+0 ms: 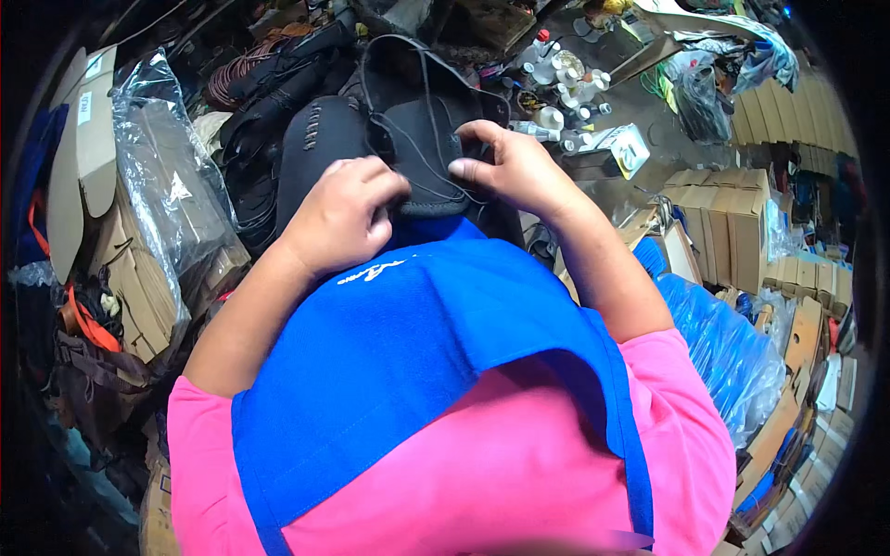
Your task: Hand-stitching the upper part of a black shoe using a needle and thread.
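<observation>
In front of my blue apron (389, 324) lies a black fabric piece (422, 139) that looks like a shoe upper, with a stitched lower edge and a thin black cord looped over it. My left hand (348, 206) is at its left lower side, fingers curled in; what they grip is hidden. On the right side, my right hand (510, 171) has its thumb and forefinger on the upper's edge, a small gap showing between the fingertips. Another black piece (320, 144) with a row of stitches along its edge rests just beyond my left hand.
White bottles (565, 83) and jars crowd the floor ahead to the right. Stacked cardboard (718, 222) and blue plastic-wrapped material (718, 334) stand at my right. Cardboard pieces (139, 269) and a clear plastic bag (171, 157) are at my left, near coiled brown cord (241, 74).
</observation>
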The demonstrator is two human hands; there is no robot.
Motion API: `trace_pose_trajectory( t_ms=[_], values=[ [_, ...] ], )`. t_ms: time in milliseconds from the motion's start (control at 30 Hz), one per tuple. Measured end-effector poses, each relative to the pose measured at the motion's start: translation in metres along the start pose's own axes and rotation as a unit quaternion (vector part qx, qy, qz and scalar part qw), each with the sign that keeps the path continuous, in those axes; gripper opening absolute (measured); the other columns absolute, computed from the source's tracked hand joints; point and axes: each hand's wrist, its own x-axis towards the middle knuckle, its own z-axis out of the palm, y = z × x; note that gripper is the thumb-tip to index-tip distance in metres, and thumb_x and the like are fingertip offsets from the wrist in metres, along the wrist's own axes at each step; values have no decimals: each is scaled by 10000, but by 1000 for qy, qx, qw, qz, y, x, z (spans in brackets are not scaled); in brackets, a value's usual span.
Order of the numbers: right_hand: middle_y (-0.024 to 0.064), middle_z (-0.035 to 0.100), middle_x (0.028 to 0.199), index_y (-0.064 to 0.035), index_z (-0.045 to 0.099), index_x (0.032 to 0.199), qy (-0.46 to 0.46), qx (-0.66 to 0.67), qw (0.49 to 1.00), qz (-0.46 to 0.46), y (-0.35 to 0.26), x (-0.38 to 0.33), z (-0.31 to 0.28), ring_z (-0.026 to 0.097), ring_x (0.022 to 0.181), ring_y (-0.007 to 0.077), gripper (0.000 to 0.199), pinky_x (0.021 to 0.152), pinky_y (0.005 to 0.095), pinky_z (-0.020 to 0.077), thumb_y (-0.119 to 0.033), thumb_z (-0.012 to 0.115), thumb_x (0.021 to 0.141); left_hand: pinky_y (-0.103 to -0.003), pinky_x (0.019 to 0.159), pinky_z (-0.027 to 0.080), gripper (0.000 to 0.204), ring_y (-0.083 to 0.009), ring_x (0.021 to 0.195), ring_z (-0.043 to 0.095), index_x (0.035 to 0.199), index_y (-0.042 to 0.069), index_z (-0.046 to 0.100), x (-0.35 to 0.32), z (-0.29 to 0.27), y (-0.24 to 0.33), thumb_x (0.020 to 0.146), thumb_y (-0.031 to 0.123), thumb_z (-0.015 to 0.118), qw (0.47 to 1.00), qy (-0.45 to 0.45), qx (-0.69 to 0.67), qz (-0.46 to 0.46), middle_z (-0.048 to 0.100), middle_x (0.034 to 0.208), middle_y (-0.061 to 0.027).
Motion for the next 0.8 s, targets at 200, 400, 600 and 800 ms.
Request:
trace_pose_trajectory(
  t_ms=[200, 400, 600, 800],
  values=[
    [-40, 471, 595, -18, 583, 866, -91, 51, 993, 49, -10, 11, 2, 432, 595, 45, 283, 512, 269, 378, -240, 747, 804, -430, 983, 363, 284, -298, 1186, 468, 965, 77, 616, 26, 1, 9, 714, 166, 714, 961, 237, 143, 22, 554, 1154, -97],
    [94, 582, 627, -37, 628, 784, -100, 38, 994, -23, 7, 43, -6, 547, 597, 184, 419, 583, 347, 445, -422, 779, 717, -306, 799, 440, 127, -192, 882, 591, 852, 48, 585, 23, -28, -9, 846, 162, 639, 956, 221, -193, -22, 618, 841, -50],
    [72, 609, 701, -55, 633, 933, 2, 24, 992, -124, -12, 32, 3, 579, 686, 154, 338, 654, 328, 476, -359, 718, 813, -224, 644, 372, 171, -64, 691, 469, 791, 36, 537, -18, -122, 55, 842, 182, 609, 912, 114, -382, -99, 538, 758, -15],
    [53, 617, 899, 13, 646, 1017, -116, 334, 904, -241, -67, -15, -44, 552, 860, 171, 494, 814, 323, 453, -444, 470, 959, -284, 753, 443, 149, -160, 816, 564, 897, -6, 613, 20, -129, 77, 775, 44, 682, 963, 202, -84, 158, 611, 854, -55]
  ],
)
